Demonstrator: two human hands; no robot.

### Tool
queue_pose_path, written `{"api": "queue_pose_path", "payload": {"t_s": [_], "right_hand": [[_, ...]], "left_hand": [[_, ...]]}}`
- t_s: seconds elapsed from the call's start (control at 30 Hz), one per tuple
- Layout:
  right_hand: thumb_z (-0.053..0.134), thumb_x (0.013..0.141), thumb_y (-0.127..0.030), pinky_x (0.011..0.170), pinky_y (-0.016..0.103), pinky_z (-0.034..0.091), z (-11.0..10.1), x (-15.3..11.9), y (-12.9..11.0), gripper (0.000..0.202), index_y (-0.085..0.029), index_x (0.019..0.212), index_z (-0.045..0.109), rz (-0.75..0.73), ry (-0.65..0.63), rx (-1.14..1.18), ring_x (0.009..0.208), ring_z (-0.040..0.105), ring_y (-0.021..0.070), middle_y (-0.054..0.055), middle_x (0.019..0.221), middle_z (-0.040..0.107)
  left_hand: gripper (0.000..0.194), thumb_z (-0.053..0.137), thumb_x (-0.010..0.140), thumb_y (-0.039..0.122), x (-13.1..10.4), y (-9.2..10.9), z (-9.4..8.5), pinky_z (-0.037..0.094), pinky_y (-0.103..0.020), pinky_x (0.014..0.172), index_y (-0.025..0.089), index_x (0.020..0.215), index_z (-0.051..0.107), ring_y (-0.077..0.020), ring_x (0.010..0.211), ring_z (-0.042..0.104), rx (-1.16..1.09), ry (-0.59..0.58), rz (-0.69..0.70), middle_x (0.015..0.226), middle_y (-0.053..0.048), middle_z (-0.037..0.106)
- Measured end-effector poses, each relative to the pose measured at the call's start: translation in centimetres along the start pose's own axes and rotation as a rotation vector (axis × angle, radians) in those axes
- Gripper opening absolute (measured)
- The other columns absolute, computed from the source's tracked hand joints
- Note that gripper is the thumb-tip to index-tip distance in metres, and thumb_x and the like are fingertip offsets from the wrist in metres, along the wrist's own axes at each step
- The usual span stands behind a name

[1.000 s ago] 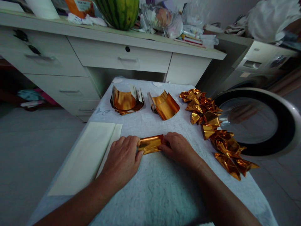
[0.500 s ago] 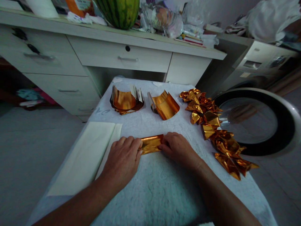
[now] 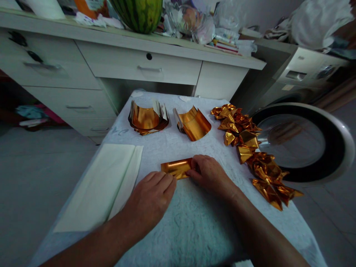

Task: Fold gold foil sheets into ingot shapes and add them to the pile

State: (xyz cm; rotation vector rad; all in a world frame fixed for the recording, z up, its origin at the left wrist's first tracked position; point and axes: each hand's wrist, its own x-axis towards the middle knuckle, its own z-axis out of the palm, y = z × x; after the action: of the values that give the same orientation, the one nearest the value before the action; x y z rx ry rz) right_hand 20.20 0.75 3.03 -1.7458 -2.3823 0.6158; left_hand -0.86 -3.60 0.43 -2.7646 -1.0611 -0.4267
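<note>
Now, head view: one gold foil strip point(image 3: 175, 166), folded narrow, lying on the cloth-covered tabletop point(image 3: 200, 218) between two bare hands. Left hand point(image 3: 151, 196): just shifted off the strip's left end to its near edge, leaving that end uncovered; fingers bent together, though whether they pinch the foil or merely press it cannot be told. Right hand point(image 3: 210, 174): fingers grasping the right end, thumb on the near side. Meaning, by judgement: the strip is steadied from the right while the left works along the near edge. Beyond the strip: two stacks of curved gold sheets, one at left point(image 3: 145, 118), one at right point(image 3: 197, 125), standing apart. Right side: a row of folded gold pieces point(image 3: 246, 139), pointed and crumpled, reaching towards the tabletop's edge. Left side: pale paper point(image 3: 96, 185), folded, lying flat beside the left forearm. Background: white drawers point(image 3: 116, 66), a watermelon point(image 3: 137, 15) above them; round machine door point(image 3: 297, 139), open, at right.
</note>
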Motion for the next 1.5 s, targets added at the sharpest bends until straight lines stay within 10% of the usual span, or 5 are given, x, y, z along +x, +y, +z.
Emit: {"api": "queue_pose_path", "payload": {"t_s": [0.23, 0.4, 1.5], "right_hand": [[0.065, 0.086, -0.021, 0.075, 0.032, 0.032, 1.0, -0.2, -0.6, 0.004, -0.019, 0.084, 0.063, -0.122, 0.171, -0.116, 0.088, 0.050, 0.0202, 0.005, 0.092, 0.061], [0.050, 0.091, -0.008, 0.078, 0.030, 0.037, 1.8, -0.5, -1.5, 0.018, -0.017, 0.085, 0.064, -0.344, 0.070, -0.096, 0.083, 0.052, 0.0166, 0.003, 0.087, 0.062], [0.057, 0.088, -0.047, 0.079, 0.040, 0.042, 3.9, -0.3, -4.0, 0.031, -0.019, 0.099, 0.052, -0.041, 0.221, -0.100, 0.089, 0.052, 0.0257, 0.009, 0.097, 0.058]], "left_hand": [[0.032, 0.045, 0.083, -0.004, 0.0, 0.8, 0.1, 0.058, -0.038, 0.075, 0.011, 0.097, 0.068, -0.0229, 0.083, 0.064, 0.060, -0.063, 0.025, 0.097, -0.011, 0.070], [0.031, 0.048, 0.080, -0.004, 0.0, 1.1, 0.0, 0.060, -0.040, 0.077, 0.009, 0.098, 0.070, -0.0241, 0.084, 0.065, 0.079, -0.050, 0.016, 0.092, -0.011, 0.070], [0.046, 0.037, 0.082, -0.004, -1.7, 1.6, -0.6, 0.059, -0.042, 0.081, 0.007, 0.114, 0.067, -0.0276, 0.096, 0.067, 0.107, -0.113, -0.149, 0.112, -0.018, 0.070]]}}
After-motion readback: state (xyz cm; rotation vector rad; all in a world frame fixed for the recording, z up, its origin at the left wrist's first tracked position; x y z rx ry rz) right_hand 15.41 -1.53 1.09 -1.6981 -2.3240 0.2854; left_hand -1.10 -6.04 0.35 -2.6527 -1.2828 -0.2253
